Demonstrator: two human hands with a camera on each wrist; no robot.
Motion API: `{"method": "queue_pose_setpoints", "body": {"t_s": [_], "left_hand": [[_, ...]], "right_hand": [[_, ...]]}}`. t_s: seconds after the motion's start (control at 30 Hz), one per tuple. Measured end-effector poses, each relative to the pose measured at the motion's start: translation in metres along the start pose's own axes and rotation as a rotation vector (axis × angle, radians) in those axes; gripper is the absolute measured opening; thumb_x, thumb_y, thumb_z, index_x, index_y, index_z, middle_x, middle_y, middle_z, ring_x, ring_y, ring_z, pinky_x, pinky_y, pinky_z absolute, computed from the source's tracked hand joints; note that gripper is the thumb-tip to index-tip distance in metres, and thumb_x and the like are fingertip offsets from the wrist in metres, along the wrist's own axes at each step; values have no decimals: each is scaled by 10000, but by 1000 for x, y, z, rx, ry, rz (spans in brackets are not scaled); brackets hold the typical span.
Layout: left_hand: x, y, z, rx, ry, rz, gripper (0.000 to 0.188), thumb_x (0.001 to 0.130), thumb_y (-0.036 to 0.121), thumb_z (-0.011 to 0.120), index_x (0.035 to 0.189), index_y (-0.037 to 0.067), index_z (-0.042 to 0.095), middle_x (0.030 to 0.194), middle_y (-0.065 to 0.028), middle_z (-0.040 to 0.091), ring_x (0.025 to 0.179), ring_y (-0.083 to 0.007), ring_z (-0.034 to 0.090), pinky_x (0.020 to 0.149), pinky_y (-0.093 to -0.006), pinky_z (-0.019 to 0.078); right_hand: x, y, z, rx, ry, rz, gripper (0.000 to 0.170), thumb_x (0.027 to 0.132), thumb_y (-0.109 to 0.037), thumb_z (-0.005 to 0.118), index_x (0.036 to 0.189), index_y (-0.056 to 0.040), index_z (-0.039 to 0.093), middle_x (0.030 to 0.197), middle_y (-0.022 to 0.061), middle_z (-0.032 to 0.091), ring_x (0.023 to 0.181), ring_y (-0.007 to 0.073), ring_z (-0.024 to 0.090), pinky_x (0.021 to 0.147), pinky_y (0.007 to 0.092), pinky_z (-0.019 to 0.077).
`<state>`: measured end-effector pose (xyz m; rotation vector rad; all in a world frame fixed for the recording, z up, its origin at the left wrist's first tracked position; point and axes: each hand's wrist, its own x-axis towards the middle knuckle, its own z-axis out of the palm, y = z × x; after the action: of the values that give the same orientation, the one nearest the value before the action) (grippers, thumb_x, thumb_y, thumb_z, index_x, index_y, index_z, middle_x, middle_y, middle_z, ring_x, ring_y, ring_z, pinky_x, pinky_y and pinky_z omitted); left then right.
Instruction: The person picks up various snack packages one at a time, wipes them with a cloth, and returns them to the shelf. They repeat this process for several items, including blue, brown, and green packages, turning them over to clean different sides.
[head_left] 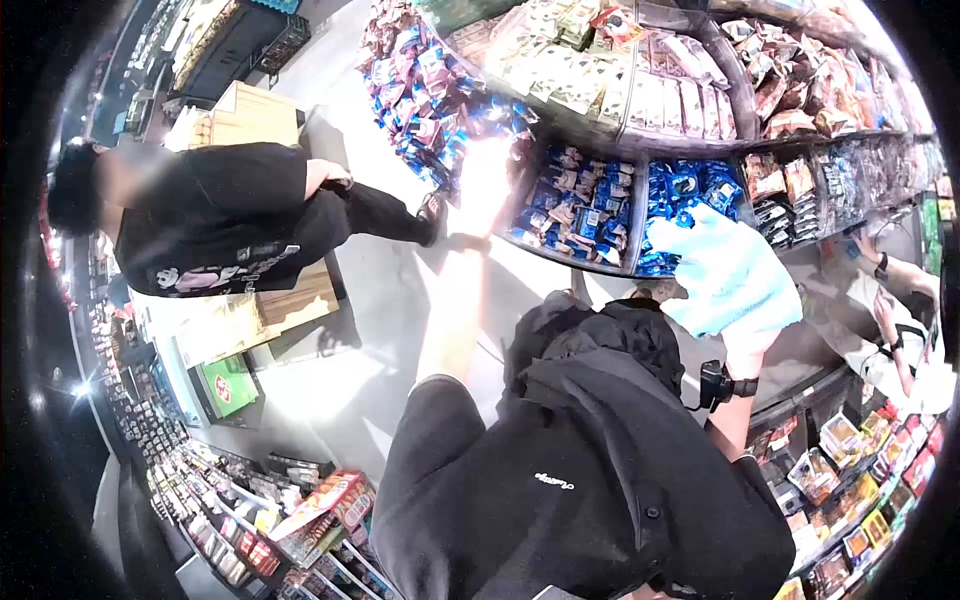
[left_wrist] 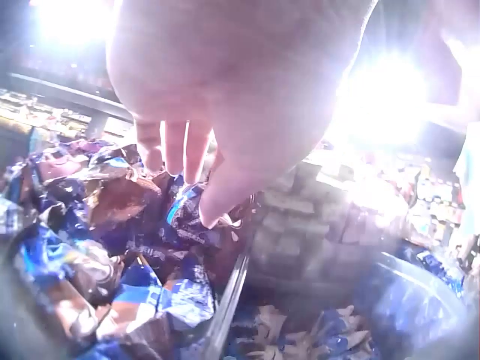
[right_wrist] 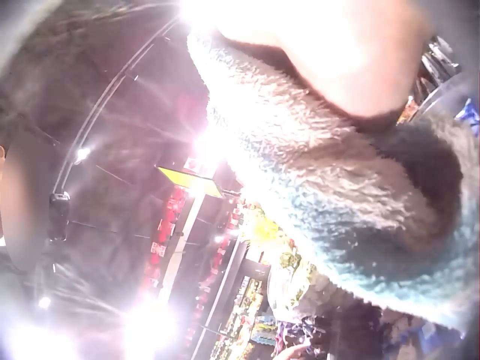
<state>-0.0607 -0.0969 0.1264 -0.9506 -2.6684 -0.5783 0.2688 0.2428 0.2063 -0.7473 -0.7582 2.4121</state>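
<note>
Left hand [left_wrist: 232, 82], fingers apart, touches blue-wrapped packets [left_wrist: 187, 296], too many to count; whether it pinches one, I cannot tell. Right hand [right_wrist: 356, 60] grips one light-blue cloth [head_left: 735, 275] over the display. Seemingly sorting packets while keeping the cloth; the next move calls for gentle fingertips.

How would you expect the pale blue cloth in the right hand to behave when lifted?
The cloth would likely be floppy, as it hangs in soft folds below the right hand. Its fluffy pile suggests a grippy surface, probably not slippery. With nothing rigid visible in it, it seems unlikely to break.
</note>
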Motion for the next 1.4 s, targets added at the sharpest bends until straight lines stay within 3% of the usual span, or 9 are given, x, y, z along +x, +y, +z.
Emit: {"method": "queue_pose_setpoints", "body": {"t_s": [0.13, 0.3, 0.47, 0.57, 0.67, 0.83, 0.93, 1.1, 1.4], "left_hand": [[7, -16, 5, 49, -138, 82, 483, 735, 75, 655, 1203, 81, 535, 1122, -127, 501, 1058, -310, 474, 900, -403, 410], [7, -33, 15, 99, -104, 198, 411, 740, 93, 634, 1143, 75, 553, 1097, -94, 527, 1031, -275, 479, 864, -408, 403], [17, -27, -6, 84, -359, 182, 345, 740, 78, 640, 1080, 79, 586, 942, -88, 586, 955, -268, 520, 865, -398, 387], [14, -11, -29, -116, -136, 183, 370, 747, 104, 676, 1106, 60, 601, 931, -109, 615, 920, -291, 554, 850, -406, 401], [22, 26, -75, -441, -32, 84, 368, 768, 121, 714, 1108, 22, 616, 958, -137, 647, 866, -285, 605, 793, -364, 471], [16, 107, -134, -1382, -180, -425, 250, 850, 19, 646, 1094, -3, 596, 945, 0, 627, 828, -43, 561, 730, -202, 456], [10, 151, -165, -1601, -270, -482, 269, 830, -23, 634, 1092, -9, 571, 988, -44, 608, 899, -118, 586, 826, -252, 474], [-6, 192, -171, -1443, -322, -326, 358, 783, 26, 723, 1100, -1, 560, 986, -41, 590, 927, -138, 566, 813, -283, 460], [-16, 186, -161, -1125, -418, -33, 330, 707, 72, 774, 984, 19, 603, 923, -91, 613, 797, -179, 605, 708, -286, 497]], "right_hand": [[-25, 18, -14, -793, -74, -222, 592, 897, -356, 558, 1380, -71, 367, 1379, 117, 443, 1257, 271, 426, 1042, 483, 340], [-41, 25, -43, 55, -69, 40, 644, 939, -503, 397, 1423, -85, 321, 1426, 125, 393, 1321, 298, 350, 1090, 550, 247], [-47, 32, -31, 142, -42, 14, 645, 943, -505, 382, 1431, -89, 309, 1434, 136, 381, 1314, 345, 350, 1076, 583, 252], [-50, 36, -26, 290, -347, 15, 657, 941, -521, 365, 1424, -78, 314, 1440, 137, 366, 1317, 350, 341, 1078, 578, 254], [-64, 43, -3, 119, -93, -46, 564, 956, -412, 425, 1387, -54, 355, 1340, 127, 473, 1174, 306, 487, 977, 484, 411], [-47, 40, 106, -1083, -510, -458, 478, 833, -165, 618, 1255, 6, 474, 1069, 69, 586, 870, 180, 565, 721, 289, 469], [-57, 50, 171, -977, -351, -272, 518, 750, -137, 676, 1208, 34, 507, 1028, 77, 596, 864, 157, 580, 723, 256, 480], [-70, 94, 144, -641, -384, -416, 764, 832, -588, 497, 1309, 2, 410, 1196, 96, 529, 1042, 166, 538, 853, 314, 470], [-71, 82, 138, -513, -263, -455, 409, 909, -233, 600, 1235, -7, 499, 1101, 80, 615, 940, 154, 619, 798, 296, 519]]}}
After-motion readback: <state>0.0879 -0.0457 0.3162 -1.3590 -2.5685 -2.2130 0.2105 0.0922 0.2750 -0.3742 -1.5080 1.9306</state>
